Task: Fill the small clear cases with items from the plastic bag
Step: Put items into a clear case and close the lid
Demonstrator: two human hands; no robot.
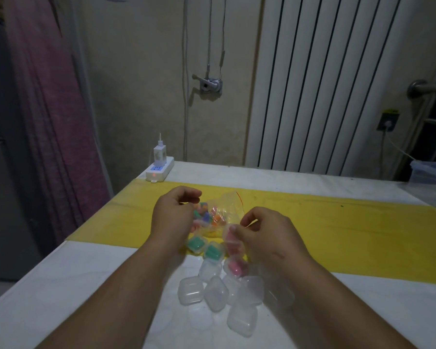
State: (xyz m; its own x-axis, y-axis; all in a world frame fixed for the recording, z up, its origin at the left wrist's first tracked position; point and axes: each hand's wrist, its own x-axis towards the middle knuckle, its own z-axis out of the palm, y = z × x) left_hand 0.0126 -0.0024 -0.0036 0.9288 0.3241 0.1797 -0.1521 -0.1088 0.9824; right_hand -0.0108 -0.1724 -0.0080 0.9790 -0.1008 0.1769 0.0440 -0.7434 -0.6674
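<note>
Both hands are working the bag (223, 207): our left hand (173, 214) is curling at its far side (what it holds we cannot tell), our right hand (267, 235) is pinching a pink-filled case (230, 235) just below. Thin, slippery film; we are judging its mouth edge the best hold.

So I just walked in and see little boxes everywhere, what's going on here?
A person is packing small colourful items from a plastic bag into small clear cases. The left hand is at the bag's left side, fingers curled; the right hand pinches the bag's edge. Two cases with green contents and two with pink are filled; a cluster of empty cases waits on the table.
</note>
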